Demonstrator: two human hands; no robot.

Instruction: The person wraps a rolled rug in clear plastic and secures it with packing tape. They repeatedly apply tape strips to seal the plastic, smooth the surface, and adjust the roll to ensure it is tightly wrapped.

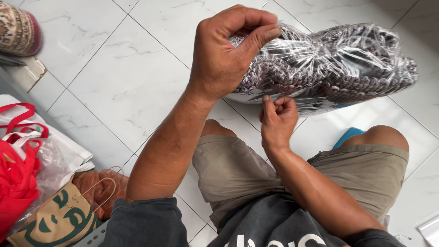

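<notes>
Gripping the clear plastic bag [320, 64] from above, my left hand [224, 55] has its fingers curled tight over the crinkly film, thumb pressed against the end. My right hand [277, 120] pinches the bag's lower edge between nearly closed fingertips. Inside is a bulky, knobbly crocheted piece [347, 50] in grey-purple yarn, held up over my knees and the glossy white marble-look floor tiles [132, 77]. Beside my left elbow sit a brown paper bag [55, 219] and a red fabric bag [16, 178]

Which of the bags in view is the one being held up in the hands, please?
The clear plastic bag of grey crochet work, gripped by both hands above the knees. The red bag and paper bag lie on the floor, left.
</notes>
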